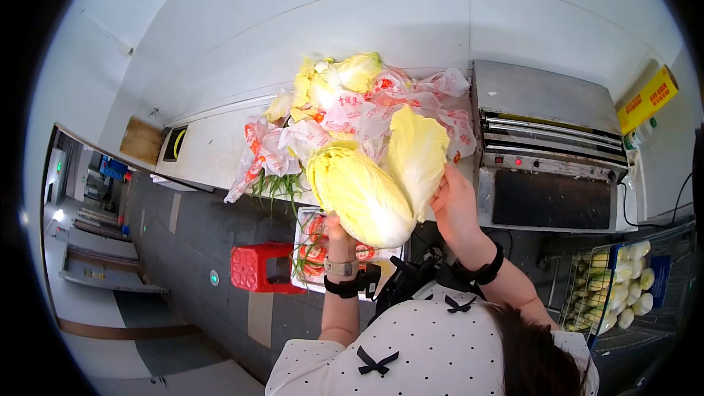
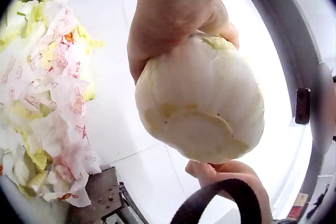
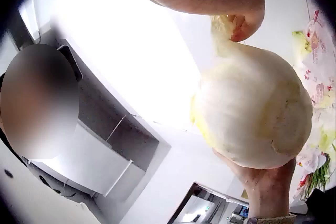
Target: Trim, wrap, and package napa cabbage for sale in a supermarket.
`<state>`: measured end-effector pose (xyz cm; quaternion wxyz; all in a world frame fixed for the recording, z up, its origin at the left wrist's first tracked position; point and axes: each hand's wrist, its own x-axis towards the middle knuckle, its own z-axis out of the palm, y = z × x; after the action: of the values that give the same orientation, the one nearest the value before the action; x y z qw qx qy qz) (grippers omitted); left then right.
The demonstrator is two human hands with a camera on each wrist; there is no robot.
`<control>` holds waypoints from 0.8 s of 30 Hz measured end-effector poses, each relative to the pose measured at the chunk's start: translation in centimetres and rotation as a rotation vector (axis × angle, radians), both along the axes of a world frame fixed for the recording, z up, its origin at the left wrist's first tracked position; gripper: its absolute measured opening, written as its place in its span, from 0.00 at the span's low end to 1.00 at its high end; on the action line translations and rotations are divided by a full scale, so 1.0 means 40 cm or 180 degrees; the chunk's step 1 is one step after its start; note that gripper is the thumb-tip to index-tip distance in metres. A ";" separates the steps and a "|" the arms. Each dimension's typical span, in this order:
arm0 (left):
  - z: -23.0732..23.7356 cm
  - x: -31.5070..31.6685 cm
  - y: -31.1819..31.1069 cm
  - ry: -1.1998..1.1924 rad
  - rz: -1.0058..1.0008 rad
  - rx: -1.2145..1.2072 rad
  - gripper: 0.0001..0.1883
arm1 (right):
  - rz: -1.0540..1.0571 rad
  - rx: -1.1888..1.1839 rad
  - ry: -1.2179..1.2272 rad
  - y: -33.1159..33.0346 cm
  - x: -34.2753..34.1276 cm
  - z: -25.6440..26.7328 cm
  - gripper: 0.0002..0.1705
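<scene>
A napa cabbage (image 1: 359, 194) with a pale yellow top and white base is held up in front of the body. My left hand (image 1: 337, 230) grips it from the left; the left wrist view shows that hand (image 2: 173, 22) wrapped along its side, the round cut base (image 2: 199, 132) facing the camera. My right hand (image 1: 456, 205) pinches an outer leaf (image 1: 418, 154) that stands away from the head on the right, its lower end still close against the base. In the right wrist view the curled fingers (image 3: 245, 27) hold the leaf's edge above the cabbage.
Loose cabbage leaves (image 1: 345, 77) and printed plastic bags (image 1: 352, 114) cover the counter behind, with green stalks (image 1: 279, 185) at its edge. A wrapping machine (image 1: 550, 139) stands right. Below are a red stool (image 1: 264, 268), a white crate (image 1: 302, 231) and a cart (image 1: 592, 286) of cabbages.
</scene>
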<state>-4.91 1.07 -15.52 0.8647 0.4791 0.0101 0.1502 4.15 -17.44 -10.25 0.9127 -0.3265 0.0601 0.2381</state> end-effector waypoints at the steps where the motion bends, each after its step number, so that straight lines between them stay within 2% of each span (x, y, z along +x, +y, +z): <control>1: -0.001 0.005 0.001 -0.0078 0.0111 0.0009 0.49 | -0.0102 0.0097 0.0090 -0.002 0.007 -0.006 0.17; 4: 0.002 0.018 -0.005 -0.0402 0.0568 -0.0012 0.47 | -0.0320 0.0245 0.0357 -0.012 0.022 -0.017 0.20; 6: -0.004 0.013 0.013 -0.0435 0.0877 -0.0083 0.45 | -0.0320 0.0170 0.0545 -0.015 0.024 -0.014 0.21; 9: 0.020 0.014 0.027 -0.0497 0.1086 -0.0247 0.43 | -0.0128 0.0491 0.0990 -0.005 0.021 -0.010 0.22; 12: 0.060 0.007 0.022 -0.0506 0.1279 0.0157 0.42 | 0.0749 0.1411 0.1024 0.009 0.024 -0.003 0.22; 15: 0.049 0.005 0.029 -0.0725 0.1120 -0.0303 0.40 | 0.1452 0.0808 0.1010 0.060 0.009 -0.064 0.23; 18: 0.071 0.008 0.022 -0.0558 0.1484 -0.0401 0.39 | 0.1604 0.0097 0.1097 0.107 -0.012 -0.131 0.25; 21: 0.040 -0.018 0.057 -0.0491 0.1747 -0.0276 0.38 | 0.1698 0.0651 0.1290 0.131 -0.012 -0.168 0.21; 24: 0.030 -0.041 0.082 -0.0403 0.2002 -0.0334 0.38 | 0.0941 0.0305 0.1031 0.152 -0.006 -0.207 0.21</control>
<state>-6.56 4.34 -14.31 0.7984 0.3971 0.1115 0.4388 3.92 -11.34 -18.54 0.8608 -0.2455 0.1460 0.4212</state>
